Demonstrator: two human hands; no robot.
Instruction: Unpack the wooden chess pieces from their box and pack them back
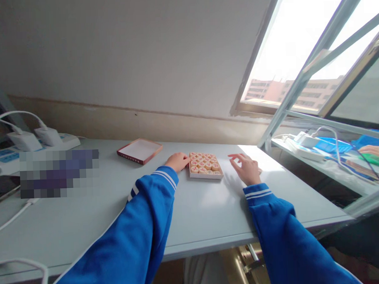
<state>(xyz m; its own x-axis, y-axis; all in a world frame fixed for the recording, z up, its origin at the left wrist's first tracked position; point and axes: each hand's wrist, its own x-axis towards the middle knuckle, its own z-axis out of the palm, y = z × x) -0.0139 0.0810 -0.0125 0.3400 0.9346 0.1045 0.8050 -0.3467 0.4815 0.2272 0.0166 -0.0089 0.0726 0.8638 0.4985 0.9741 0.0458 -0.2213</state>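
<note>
A shallow open box stands on the grey table, filled with rows of round wooden Chinese chess pieces with red characters. My left hand grips the box at its left edge, its fingers partly hidden by the back of the hand. To the right of the box, and apart from it, my right hand is held over the table with thumb and forefinger spread and nothing visible between them. Further left lies the box lid, its pale inside facing up.
A power strip with white chargers and cables sits at the table's left end, near a dark phone. A metal frame post rises at the right back corner. Beyond it, another person's hand rests on a neighbouring desk.
</note>
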